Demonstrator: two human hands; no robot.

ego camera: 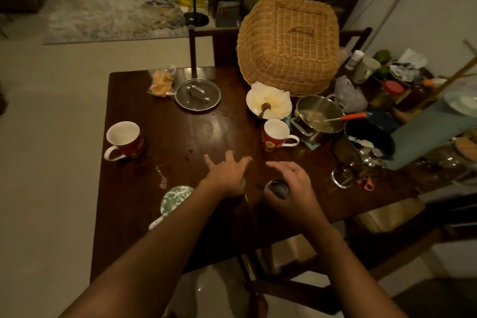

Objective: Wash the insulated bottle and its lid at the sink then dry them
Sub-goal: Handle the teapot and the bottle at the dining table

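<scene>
The insulated bottle (276, 188) is dark with a steel rim and stands near the front edge of the dark wooden table (206, 131); I see it from above. My right hand (294, 183) grips it, thumb and fingers curled round its top. My left hand (227, 175) hovers just left of it with fingers spread and straight. Under that palm a small dark thing with a shiny edge (244, 183) peeks out; it is mostly hidden, and I cannot tell whether it is the lid.
A green patterned mug (173, 200) stands under my left forearm. Red mugs (124, 139) (275, 134) stand left and right, with a glass pot lid (198, 94), a white bowl (268, 103), a steel pot (318, 117) and a wicker cover (289, 44) behind. Clutter fills the right side.
</scene>
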